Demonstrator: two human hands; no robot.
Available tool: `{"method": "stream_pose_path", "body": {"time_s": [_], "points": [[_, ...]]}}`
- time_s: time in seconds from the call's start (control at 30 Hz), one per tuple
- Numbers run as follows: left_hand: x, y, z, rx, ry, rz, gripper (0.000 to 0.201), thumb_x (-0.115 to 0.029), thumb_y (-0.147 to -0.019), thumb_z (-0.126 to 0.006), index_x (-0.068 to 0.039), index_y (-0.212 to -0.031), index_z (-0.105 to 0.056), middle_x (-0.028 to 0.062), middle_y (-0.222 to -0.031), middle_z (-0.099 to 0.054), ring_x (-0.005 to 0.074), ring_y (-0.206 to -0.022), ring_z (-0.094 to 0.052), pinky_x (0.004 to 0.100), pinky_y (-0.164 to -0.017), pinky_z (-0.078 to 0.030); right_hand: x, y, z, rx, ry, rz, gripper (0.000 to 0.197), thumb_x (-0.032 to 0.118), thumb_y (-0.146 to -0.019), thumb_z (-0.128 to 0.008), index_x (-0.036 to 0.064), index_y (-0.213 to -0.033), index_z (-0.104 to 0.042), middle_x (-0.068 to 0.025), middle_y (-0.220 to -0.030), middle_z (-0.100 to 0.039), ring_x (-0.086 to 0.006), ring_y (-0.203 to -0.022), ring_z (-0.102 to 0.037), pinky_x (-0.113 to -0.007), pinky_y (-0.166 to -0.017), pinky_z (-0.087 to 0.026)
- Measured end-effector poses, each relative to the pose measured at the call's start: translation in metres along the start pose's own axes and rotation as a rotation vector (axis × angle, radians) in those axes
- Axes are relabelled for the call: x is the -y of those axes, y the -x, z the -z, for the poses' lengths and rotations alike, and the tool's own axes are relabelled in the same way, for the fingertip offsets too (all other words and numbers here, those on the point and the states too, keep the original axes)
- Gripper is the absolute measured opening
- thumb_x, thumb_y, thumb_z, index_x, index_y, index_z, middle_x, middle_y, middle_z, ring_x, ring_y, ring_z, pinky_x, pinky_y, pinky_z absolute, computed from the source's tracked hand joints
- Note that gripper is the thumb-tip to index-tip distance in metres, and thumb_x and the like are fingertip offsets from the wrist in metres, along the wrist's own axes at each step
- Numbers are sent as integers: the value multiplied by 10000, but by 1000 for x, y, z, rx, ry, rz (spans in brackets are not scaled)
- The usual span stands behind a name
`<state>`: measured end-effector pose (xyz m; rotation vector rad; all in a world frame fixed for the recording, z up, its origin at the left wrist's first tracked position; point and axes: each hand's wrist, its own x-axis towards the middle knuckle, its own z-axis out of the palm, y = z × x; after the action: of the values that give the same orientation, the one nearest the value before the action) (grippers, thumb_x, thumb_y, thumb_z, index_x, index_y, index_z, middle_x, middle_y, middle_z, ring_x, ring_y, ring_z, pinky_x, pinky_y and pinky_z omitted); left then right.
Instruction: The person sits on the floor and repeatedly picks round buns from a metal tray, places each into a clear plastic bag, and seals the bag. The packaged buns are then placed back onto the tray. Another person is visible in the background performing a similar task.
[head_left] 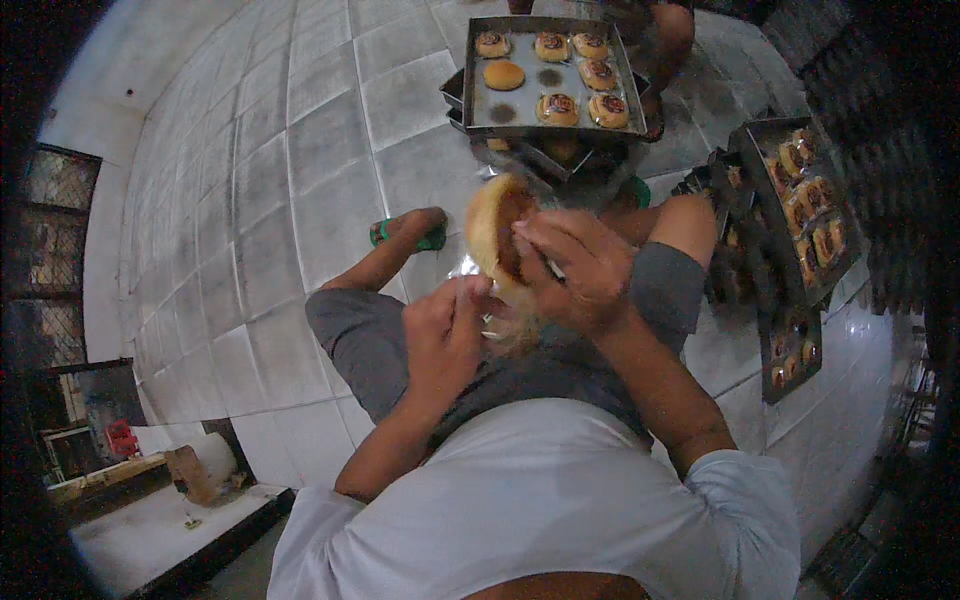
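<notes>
A round golden bun [487, 228] is tilted on edge in front of my lap, its darker brown side toward my right. My right hand [590, 268] grips it, with fingers against the brown side. Just below the bun, my left hand [445, 335] is closed in a pinch on a clear plastic bag [512, 330], whose shiny film shows under the bun and between my hands. How far the bag reaches around the bun I cannot tell. Beyond my hands, a metal tray [545, 130] holds several wrapped buns [556, 108] and one bare bun [503, 75].
The tray rests on other stacked trays. More trays [845, 262] of wrapped buns stand at the right. Another person's leg [672, 40] is beside the far tray. My foot in a green sandal [430, 230] is on the tiled floor [330, 160]. A low white ledge [170, 540] lies at the lower left.
</notes>
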<state>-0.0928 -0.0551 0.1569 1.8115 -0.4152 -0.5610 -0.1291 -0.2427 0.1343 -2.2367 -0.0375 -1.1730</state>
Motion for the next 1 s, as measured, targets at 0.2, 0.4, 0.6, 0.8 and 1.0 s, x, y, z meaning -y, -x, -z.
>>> {"method": "stream_pose_path", "body": {"time_s": [0.2,0.4,0.6,0.8,1.0], "points": [[65,-30,7,45,107,-54,605,-541,-1064,-486,6,-1160,-729,100,-662,-707,197,-585,-680,356,-582,-534,-28,8,2,266,106,-266,91,132,-850,-790,45,-853,-762,-124,-816,-718,-328,-770,-716,-413,-674,-559],[81,-56,-21,345,1175,561,1080,-904,-896,-361,-38,-1535,-440,224,-1331,-655,276,-1204,-670,461,-1008,-557,34,-11,28,302,-62,-183,132,152,-853,-810,39,-911,-775,-141,-910,-758,-279,-791,-747,-374,-713,-584],[41,-60,-27,784,1685,323,1028,-848,-795,-627,-207,-1570,-415,281,-1543,-464,451,-1348,-538,606,-1151,-430,60,0,75,335,-238,-569,158,151,-864,-820,18,-935,-771,-143,-927,-756,-291,-825,-743,-370,-758,-586],[-4,-36,-38,661,1608,225,837,-671,-896,-692,-162,-1515,-449,292,-1485,-503,435,-1214,-631,582,-1040,-543,113,17,50,476,-37,-213,159,115,-839,-806,33,-929,-703,-119,-822,-676,-297,-779,-712,-404,-690,-574],[18,-63,-38,534,1751,332,755,-591,-930,-698,-99,-1459,-479,324,-1467,-494,494,-1216,-615,546,-985,-593,100,9,43,552,88,-115,233,150,-807,-821,33,-846,-624,-118,-789,-639,-309,-742,-694,-422,-665,-566]]}}
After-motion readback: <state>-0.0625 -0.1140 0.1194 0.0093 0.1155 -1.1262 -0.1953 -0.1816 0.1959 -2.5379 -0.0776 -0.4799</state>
